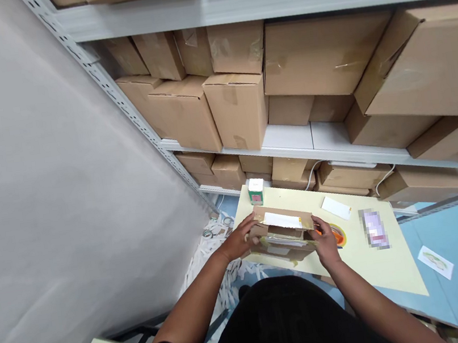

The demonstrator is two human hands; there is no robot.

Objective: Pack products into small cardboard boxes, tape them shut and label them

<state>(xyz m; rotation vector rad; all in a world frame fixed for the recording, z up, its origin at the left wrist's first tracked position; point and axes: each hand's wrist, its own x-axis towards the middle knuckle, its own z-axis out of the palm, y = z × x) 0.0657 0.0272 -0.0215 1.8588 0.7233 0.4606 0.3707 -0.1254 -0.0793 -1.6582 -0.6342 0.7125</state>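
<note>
A small cardboard box (299, 254) with raised flaps is held between my two hands over the pale yellow tabletop (382, 274). My left hand (241, 239) grips its left end, fingers bent round the edge. On the right end, my right hand (325, 240) closes with thumb and fingers on the cardboard. A white rectangular piece (281, 220) lies along the box's far flap. Strips of tape cling to the box, and its inside is mostly hidden. Just beyond my right hand is a tape roll (341, 233) with an orange part beside it.
A small white and green carton (256, 191) stands at the table's far left corner. A white flat packet (336, 208) and a blurred purple item (374, 228) lie to the right. Shelves (293, 137) of cardboard boxes rise ahead. Paper strips (221, 264) litter the floor at left.
</note>
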